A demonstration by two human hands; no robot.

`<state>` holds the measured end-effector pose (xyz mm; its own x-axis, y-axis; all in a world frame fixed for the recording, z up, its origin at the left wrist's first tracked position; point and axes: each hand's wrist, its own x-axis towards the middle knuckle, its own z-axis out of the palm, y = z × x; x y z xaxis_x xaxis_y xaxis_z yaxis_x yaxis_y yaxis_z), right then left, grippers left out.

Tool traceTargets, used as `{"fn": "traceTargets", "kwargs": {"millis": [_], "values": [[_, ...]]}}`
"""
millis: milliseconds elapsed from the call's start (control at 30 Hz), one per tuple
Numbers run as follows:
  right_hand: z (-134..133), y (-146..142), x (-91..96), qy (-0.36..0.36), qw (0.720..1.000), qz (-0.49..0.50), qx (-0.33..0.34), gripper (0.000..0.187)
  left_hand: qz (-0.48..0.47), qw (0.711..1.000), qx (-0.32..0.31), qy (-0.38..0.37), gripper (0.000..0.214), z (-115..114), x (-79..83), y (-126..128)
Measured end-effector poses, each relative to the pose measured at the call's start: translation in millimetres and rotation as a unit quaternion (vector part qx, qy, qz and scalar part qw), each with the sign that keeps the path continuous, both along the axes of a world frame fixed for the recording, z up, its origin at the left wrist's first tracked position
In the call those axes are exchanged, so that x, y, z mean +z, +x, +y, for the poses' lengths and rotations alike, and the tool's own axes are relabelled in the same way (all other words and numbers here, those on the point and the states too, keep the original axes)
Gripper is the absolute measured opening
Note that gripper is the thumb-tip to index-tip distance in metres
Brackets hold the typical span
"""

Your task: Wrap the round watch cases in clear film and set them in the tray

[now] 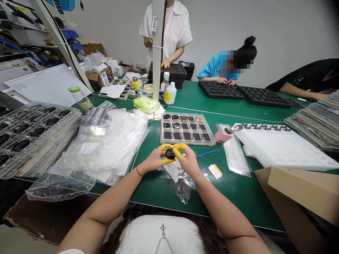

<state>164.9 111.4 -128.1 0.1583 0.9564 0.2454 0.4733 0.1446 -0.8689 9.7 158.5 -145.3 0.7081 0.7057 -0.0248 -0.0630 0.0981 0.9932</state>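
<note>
Between both hands, just above the table in the middle of the view, I hold a round black disc [170, 153] with fine light print on its face; it looks like a watch part. My left hand [156, 158] is closed on its left edge, my right hand [187, 160] pinches its right edge. Yellow finger cots cover several fingertips. Beyond the hands lies a clear compartment tray [188, 143], with round watch-like pieces in several back cells and dark pads in others. Under my hands are a white tissue [173, 172] and crumpled clear film [184, 188]. A blue stick-like tool [209, 153] lies right of them.
Stacked trays of round pieces [22, 128] and plastic bags [113, 141] fill the left. A pink pump bottle [224, 134], white foam [280, 151] and a cardboard box [299, 190] stand right. A metal post [158, 53] rises ahead; co-workers handle black trays [221, 91] beyond.
</note>
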Motion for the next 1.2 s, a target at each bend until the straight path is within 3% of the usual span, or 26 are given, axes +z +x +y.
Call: {"fn": "traceTargets", "kwargs": {"millis": [333,500,633,733,833,900,967,1067,1133,1200], "values": [[0.7,-2.1,-4.4,0.01,1.0,-0.029,-0.003,0.011,-0.011,1.0,-0.006,-0.007,0.051,1.1,-3.4,0.5],[-13.2,38.3,-0.4,0.037,0.972,-0.23,-0.018,0.023,-0.002,1.0,-0.024,-0.02,0.05,5.4,-0.1,-3.0],[-49.0,98.1,-16.1,-0.104,0.896,-0.409,-0.136,0.03,-0.016,0.996,-0.078,-0.042,0.053,7.8,7.8,-10.4],[-75.7,125.8,-39.7,-0.22,0.845,-0.446,-0.198,0.038,-0.034,0.993,-0.101,-0.055,0.053,7.1,8.7,-11.6],[-89.0,133.0,-55.1,-0.307,0.833,-0.403,-0.222,0.04,-0.001,0.995,-0.086,-0.048,0.055,5.1,1.4,-6.2],[-90.0,129.5,-54.9,-0.339,0.84,-0.36,-0.223,0.034,0.03,0.997,-0.069,-0.031,0.057,3.2,-5.3,-1.1],[-86.6,118.4,-47.1,-0.314,0.866,-0.317,-0.225,0.029,0.048,0.997,-0.065,-0.012,0.056,1.2,-10.4,2.9],[-76.1,84.2,-29.8,-0.132,0.94,-0.24,-0.205,0.027,0.058,0.995,-0.079,0.009,0.052,-1.6,-13.6,5.7],[-66.7,53.8,-21.6,-0.003,0.968,-0.217,-0.122,0.025,0.051,0.995,-0.079,0.017,0.051,-3.1,-14.6,6.0],[-55.9,25.8,-19.6,0.054,0.97,-0.235,-0.034,0.023,0.034,0.996,-0.077,0.024,0.05,-3.7,-16.0,5.7]]}}
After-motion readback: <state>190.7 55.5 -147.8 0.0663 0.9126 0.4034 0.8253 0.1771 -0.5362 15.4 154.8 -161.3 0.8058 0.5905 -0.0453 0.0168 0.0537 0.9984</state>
